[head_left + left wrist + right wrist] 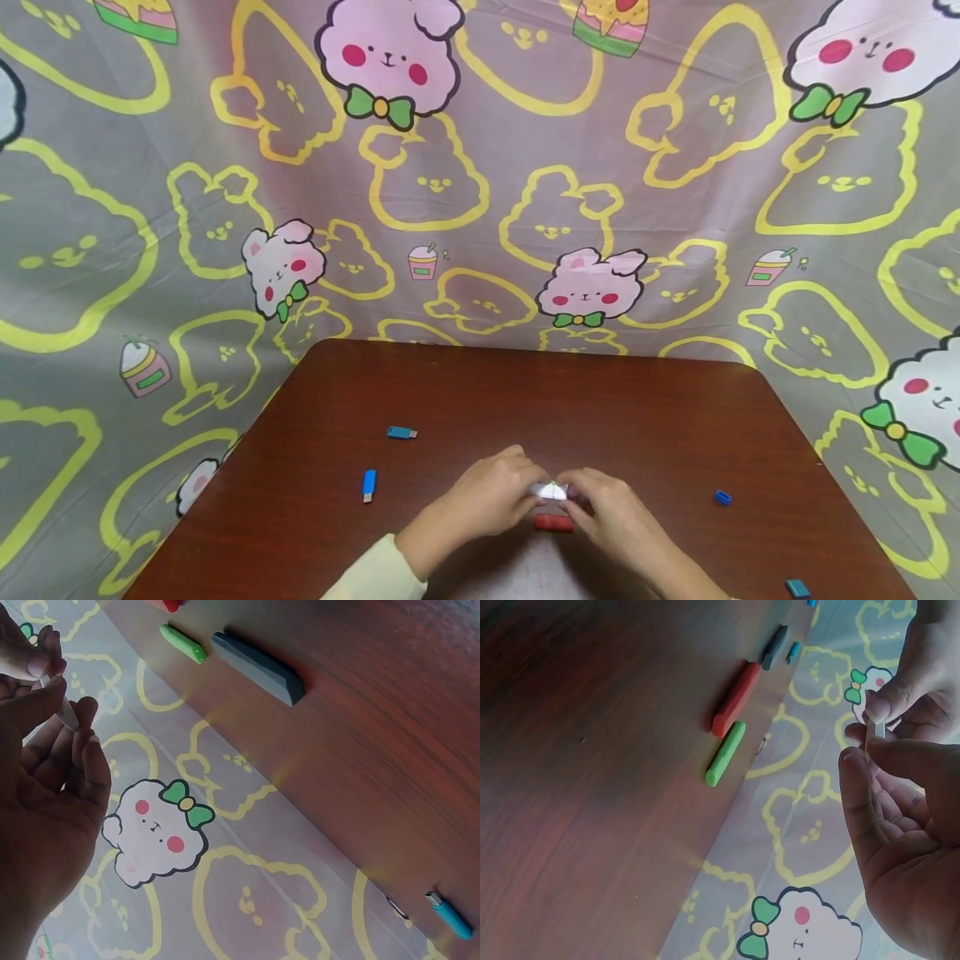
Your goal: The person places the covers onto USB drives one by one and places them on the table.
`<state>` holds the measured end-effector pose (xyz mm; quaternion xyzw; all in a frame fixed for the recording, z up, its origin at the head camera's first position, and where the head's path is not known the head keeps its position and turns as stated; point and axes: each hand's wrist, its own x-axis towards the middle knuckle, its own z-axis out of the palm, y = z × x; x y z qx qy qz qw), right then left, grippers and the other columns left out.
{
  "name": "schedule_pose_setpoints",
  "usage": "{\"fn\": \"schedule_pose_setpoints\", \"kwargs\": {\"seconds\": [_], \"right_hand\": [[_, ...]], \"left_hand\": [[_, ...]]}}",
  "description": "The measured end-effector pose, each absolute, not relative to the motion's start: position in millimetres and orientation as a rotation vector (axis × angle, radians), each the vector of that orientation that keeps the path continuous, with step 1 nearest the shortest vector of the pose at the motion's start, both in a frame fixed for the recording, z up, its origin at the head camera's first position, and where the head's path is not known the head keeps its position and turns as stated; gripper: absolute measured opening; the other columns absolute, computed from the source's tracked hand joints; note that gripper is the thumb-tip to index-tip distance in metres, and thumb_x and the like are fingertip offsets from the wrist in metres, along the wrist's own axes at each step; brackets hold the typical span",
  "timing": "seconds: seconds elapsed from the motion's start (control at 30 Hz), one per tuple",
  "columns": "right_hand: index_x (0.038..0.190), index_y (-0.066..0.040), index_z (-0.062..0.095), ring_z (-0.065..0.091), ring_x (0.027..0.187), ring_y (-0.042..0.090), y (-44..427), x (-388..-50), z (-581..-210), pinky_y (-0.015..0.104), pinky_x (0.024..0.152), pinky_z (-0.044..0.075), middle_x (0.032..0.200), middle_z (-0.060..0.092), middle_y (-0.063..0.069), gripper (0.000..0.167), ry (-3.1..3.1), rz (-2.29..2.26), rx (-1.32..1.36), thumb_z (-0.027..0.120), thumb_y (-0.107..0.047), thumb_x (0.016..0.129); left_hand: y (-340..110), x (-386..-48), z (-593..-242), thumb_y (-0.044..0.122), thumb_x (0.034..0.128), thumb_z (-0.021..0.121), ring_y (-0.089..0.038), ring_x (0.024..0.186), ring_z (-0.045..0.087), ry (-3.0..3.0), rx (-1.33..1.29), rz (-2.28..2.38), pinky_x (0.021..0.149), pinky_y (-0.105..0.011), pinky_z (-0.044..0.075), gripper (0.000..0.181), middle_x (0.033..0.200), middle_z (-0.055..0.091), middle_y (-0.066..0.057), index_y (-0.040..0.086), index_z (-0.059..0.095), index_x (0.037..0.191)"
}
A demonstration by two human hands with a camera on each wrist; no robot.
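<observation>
A patterned cloth [480,150] hangs behind and to the sides of the brown table [600,400], printed with cartoon animals and cups. The left hand [491,493] and right hand [615,510] meet at the near side, fingers curled. Each pinches the white piece [555,492] between thumb and fingertips, with hardly any gap; gripping it from both sides probably keeps something so slight steady.

A dark grey block [259,667] lies on the table, perhaps hidden from the head view by the hands. The red stick [553,523] lies just on the near side of the white piece; the slimmer green stick [725,754] is beside the red one.

Over on the left, the blue USB stick [369,486] points its bare plug nearward, and the teal USB stick [402,433], farther off, points rightward. On the right are a small teal piece [798,588], nearest, and a blue cap [722,497], both apparently set aside.

No brand, label or writing is legible.
</observation>
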<state>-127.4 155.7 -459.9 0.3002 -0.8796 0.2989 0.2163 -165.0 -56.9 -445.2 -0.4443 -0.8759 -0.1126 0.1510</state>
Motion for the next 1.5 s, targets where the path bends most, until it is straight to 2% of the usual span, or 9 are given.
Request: {"fn": "schedule_pose_setpoints", "kwargs": {"seconds": [0.23, 0.4, 0.57, 0.83, 1.1, 1.33, 1.5], "right_hand": [[0.098, -0.012, 0.071, 0.059, 0.074, -0.003, 160, -129, -462, 0.018, 0.060, 0.051, 0.088, 0.068, -0.006, 0.027, -2.421, 0.827, 0.879, 0.082, 0.000, 0.077], [0.100, -0.009, 0.071, 0.055, 0.072, -0.005, 165, -127, -460, 0.018, 0.057, 0.049, 0.088, 0.066, -0.006, 0.027, -2.459, 0.855, 0.860, 0.083, -0.001, 0.077], [0.101, -0.013, 0.071, 0.056, 0.072, -0.004, 172, -127, -458, 0.018, 0.058, 0.049, 0.090, 0.065, -0.009, 0.030, -2.466, 0.818, 0.834, 0.084, -0.003, 0.076], [0.102, -0.014, 0.071, 0.061, 0.075, -0.003, 183, -125, -459, 0.024, 0.062, 0.055, 0.094, 0.066, -0.011, 0.029, -2.509, 0.814, 0.768, 0.083, -0.004, 0.078], [0.101, -0.015, 0.071, 0.060, 0.075, -0.003, 196, -122, -460, 0.023, 0.063, 0.054, 0.094, 0.066, -0.012, 0.033, -2.501, 0.771, 0.702, 0.085, -0.002, 0.073], [0.103, -0.017, 0.072, 0.063, 0.078, 0.000, 204, -118, -460, 0.024, 0.066, 0.055, 0.098, 0.068, -0.008, 0.032, -2.592, 0.798, 0.605, 0.083, -0.003, 0.077], [0.104, -0.017, 0.071, 0.065, 0.078, 0.001, 210, -116, -461, 0.027, 0.067, 0.057, 0.099, 0.068, -0.009, 0.033, -2.617, 0.812, 0.564, 0.082, -0.003, 0.077]], "left_hand": [[-64, -167, -445, 0.026, 0.0874, 0.080, -0.007, 0.086, 0.056, -2.483, -1.365, -0.379, 0.077, -0.013, 0.043, 0.019, 0.094, 0.072, 0.008, 0.015, 0.074, 0.102], [-71, -167, -447, 0.027, 0.0880, 0.080, -0.008, 0.089, 0.057, -2.490, -1.352, -0.361, 0.079, -0.016, 0.045, 0.020, 0.095, 0.068, 0.008, 0.015, 0.074, 0.103], [-77, -168, -450, 0.026, 0.0875, 0.080, -0.007, 0.089, 0.056, -2.510, -1.326, -0.362, 0.079, -0.017, 0.046, 0.020, 0.095, 0.067, 0.008, 0.015, 0.074, 0.103], [-84, -165, -454, 0.025, 0.0867, 0.080, -0.006, 0.087, 0.053, -2.575, -1.288, -0.369, 0.076, -0.016, 0.044, 0.018, 0.093, 0.066, 0.009, 0.016, 0.074, 0.102], [-95, -162, -458, 0.022, 0.0856, 0.079, -0.005, 0.085, 0.051, -2.648, -1.254, -0.398, 0.073, -0.015, 0.044, 0.020, 0.094, 0.064, 0.009, 0.014, 0.073, 0.102], [-101, -160, -461, 0.023, 0.0850, 0.080, -0.005, 0.086, 0.054, -2.718, -1.238, -0.361, 0.077, -0.017, 0.047, 0.016, 0.093, 0.064, 0.010, 0.017, 0.071, 0.097], [-106, -158, -464, 0.025, 0.0842, 0.080, -0.002, 0.084, 0.052, -2.778, -1.228, -0.326, 0.073, -0.017, 0.046, 0.015, 0.090, 0.061, 0.012, 0.018, 0.070, 0.093]]}}
